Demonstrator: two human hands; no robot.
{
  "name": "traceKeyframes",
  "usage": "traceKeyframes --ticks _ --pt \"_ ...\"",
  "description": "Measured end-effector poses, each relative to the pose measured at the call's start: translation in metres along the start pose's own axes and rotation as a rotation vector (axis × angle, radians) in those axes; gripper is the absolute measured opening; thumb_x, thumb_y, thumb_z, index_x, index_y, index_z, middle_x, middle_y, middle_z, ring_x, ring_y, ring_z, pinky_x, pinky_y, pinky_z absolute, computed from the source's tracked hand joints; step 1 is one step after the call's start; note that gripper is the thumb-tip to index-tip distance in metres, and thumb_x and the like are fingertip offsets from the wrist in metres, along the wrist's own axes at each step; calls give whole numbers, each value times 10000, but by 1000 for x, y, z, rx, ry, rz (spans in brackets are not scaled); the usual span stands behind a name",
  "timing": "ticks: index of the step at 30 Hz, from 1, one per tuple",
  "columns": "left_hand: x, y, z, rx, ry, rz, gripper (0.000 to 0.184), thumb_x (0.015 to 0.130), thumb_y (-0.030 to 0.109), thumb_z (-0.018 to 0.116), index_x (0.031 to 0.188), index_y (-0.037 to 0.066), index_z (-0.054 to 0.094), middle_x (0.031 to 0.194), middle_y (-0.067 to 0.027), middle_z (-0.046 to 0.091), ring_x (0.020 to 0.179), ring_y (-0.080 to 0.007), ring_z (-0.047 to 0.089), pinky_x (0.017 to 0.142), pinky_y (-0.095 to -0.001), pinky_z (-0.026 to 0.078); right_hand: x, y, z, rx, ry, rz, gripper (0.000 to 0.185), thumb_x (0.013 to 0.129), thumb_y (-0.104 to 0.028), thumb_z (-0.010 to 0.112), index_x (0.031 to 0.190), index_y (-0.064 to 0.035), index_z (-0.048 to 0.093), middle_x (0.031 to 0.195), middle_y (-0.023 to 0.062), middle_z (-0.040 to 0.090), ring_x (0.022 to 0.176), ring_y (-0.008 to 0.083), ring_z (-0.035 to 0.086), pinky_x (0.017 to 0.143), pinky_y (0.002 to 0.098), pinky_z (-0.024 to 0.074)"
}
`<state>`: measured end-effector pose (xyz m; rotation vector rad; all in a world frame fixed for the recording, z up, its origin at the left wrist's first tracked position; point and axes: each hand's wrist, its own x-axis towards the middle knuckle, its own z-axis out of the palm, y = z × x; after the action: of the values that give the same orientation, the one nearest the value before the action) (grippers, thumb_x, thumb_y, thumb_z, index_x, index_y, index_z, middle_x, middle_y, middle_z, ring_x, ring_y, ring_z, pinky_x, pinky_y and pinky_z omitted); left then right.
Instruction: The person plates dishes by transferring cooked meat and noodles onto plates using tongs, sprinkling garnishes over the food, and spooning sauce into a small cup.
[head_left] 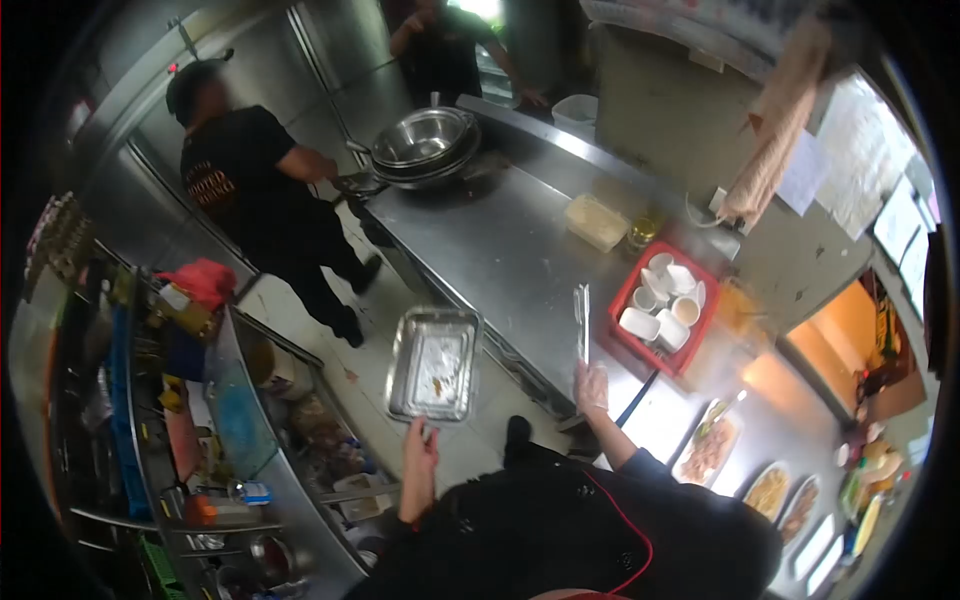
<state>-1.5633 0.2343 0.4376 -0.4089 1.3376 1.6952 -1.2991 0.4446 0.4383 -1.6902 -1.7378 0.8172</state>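
My left hand (420, 465) grips the near edge of a rectangular metal tray (398, 365), with the thumb over the rim. A few brown scraps lie on the tray's bottom. The tray is held above the floor, beside the steel counter. My right hand (592, 388), in a clear plastic glove, is closed around metal tongs (583, 320) that point away from me over the counter's edge. Close by on the right stands a red basket (614, 322) with several white cups and small containers in it.
The steel counter (480, 240) carries stacked metal bowls (415, 140), a pale plastic container (597, 222) and oval dishes of food (708, 445). One person (250, 190) stands beyond the counter's left end, another (440, 55) behind it. Cluttered shelving (240, 400) lines the left.
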Motion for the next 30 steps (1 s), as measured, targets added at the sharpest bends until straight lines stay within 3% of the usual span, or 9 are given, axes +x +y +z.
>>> traceKeyframes --ticks 10,14,17,20,23,25,26,28,30 --pt "114 188 261 239 -158 188 429 880 188 537 1274 62 423 1244 -88 478 1126 -224 473 938 -401 423 100 -55 -26 55 352 -46 556 911 -508 351 930 17 531 751 218 487 709 363 483 669 453 370" --pt "122 261 420 318 -473 372 399 872 301 563 1209 103 482 1285 -101 478 1222 -221 415 945 -420 408 103 -45 -35 88 285 170 595 893 -550 360 994 14 523 792 203 520 706 354 517 675 459 398" --pt "179 302 557 99 -690 252 230 734 125 700 896 17 578 927 -115 616 749 -215 609 620 -329 472 99 4 -17 66 483 130 562 889 -517 387 920 28 521 803 211 534 744 368 516 696 467 386" --pt "315 318 718 168 -1197 522 502 801 249 689 1176 -1 469 1019 -138 572 867 -277 614 677 -378 506 81 -33 -32 126 640 194 492 914 -447 376 836 23 499 748 193 492 702 336 473 686 457 370" --pt "287 298 800 487 -689 464 658 792 266 689 1280 -39 370 1181 -166 512 914 -270 606 753 -396 513 72 3 0 -289 888 246 595 891 -516 362 961 64 473 753 244 498 695 437 458 661 475 371" --pt "332 268 829 267 -1169 114 697 758 276 722 1278 -32 376 1178 -142 518 869 -249 598 660 -372 513 65 -25 -3 -35 782 430 452 917 -403 380 845 30 491 708 171 511 660 307 497 599 409 392" --pt "288 265 806 939 -924 578 689 771 315 701 1296 11 374 1208 -129 508 902 -252 576 662 -408 497 62 -34 6 143 807 493 437 916 -394 390 824 21 488 681 149 496 625 276 488 568 391 389" --pt "245 209 756 664 -810 687 629 809 342 638 1307 57 381 1235 -146 500 955 -287 565 691 -476 483 62 -48 19 333 777 553 416 911 -383 403 805 11 482 651 124 472 590 243 474 536 375 383" --pt "238 189 710 647 -990 336 534 818 306 627 1256 79 423 1225 -135 509 982 -277 565 717 -458 493 70 -64 23 348 693 551 401 906 -377 412 807 7 472 645 120 454 587 240 463 536 380 375"
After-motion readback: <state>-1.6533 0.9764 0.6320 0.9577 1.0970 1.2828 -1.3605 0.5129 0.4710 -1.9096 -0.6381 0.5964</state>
